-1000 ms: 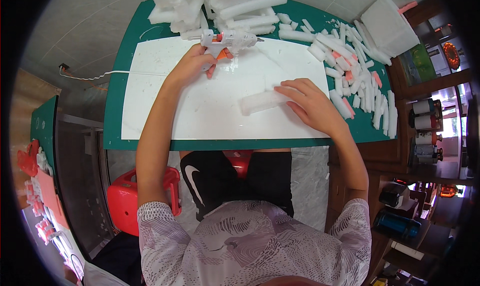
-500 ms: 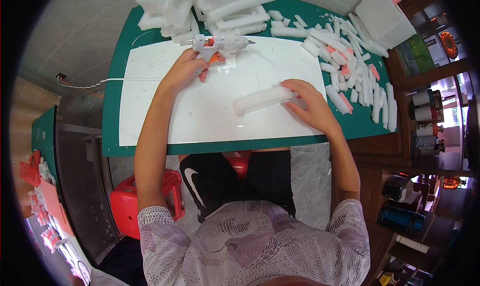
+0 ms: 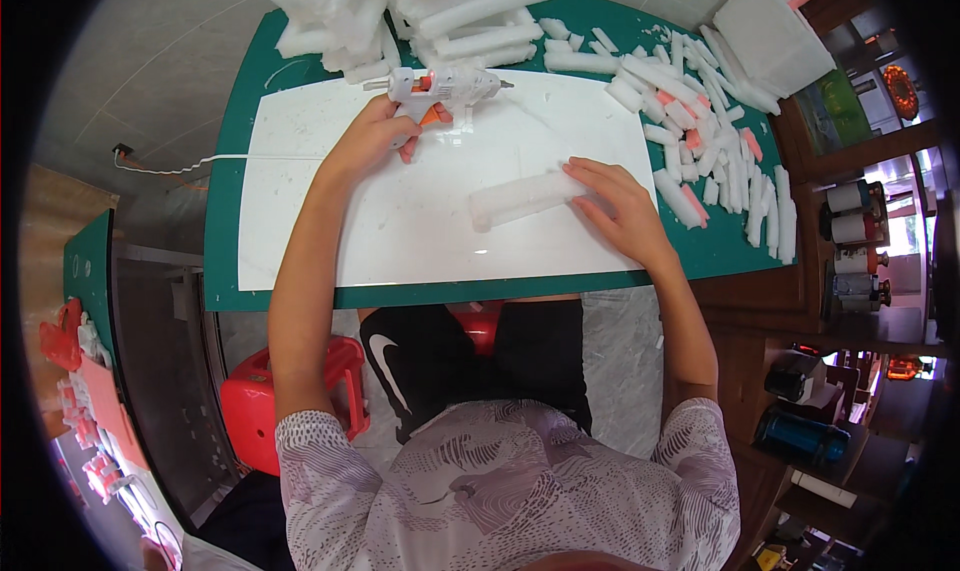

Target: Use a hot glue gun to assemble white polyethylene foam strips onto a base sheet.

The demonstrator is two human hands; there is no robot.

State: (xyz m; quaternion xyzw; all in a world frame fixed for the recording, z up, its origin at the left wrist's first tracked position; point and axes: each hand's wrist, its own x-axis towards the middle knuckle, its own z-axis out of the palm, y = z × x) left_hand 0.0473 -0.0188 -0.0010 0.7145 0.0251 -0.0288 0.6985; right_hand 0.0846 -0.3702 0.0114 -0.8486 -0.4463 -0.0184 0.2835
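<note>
A white glue gun [image 3: 455, 86] with an orange trigger is gripped by my left hand [image 3: 385, 131] over the far left of the white board [image 3: 380, 241]. Its metal nozzle points right, and a glue stick pokes out of the back end. On the board's right half lies a white foam strip [image 3: 520, 199], slanting up to the right. My right hand [image 3: 625, 206] pinches the strip's right end, thumb on the near side and fingers on the far side.
Beneath the board is a green tabletop [image 3: 225, 241]. Large foam blocks [image 3: 470, 21] are stacked at the back. Many white and pink foam offcuts [image 3: 710, 151] cover the right side. A white cord [image 3: 240, 158] runs left to the wall. A red stool [image 3: 290, 401] stands below left.
My right fingers have closed in slightly around the end of the foam strip. The glue gun and my left hand have hardly moved.
</note>
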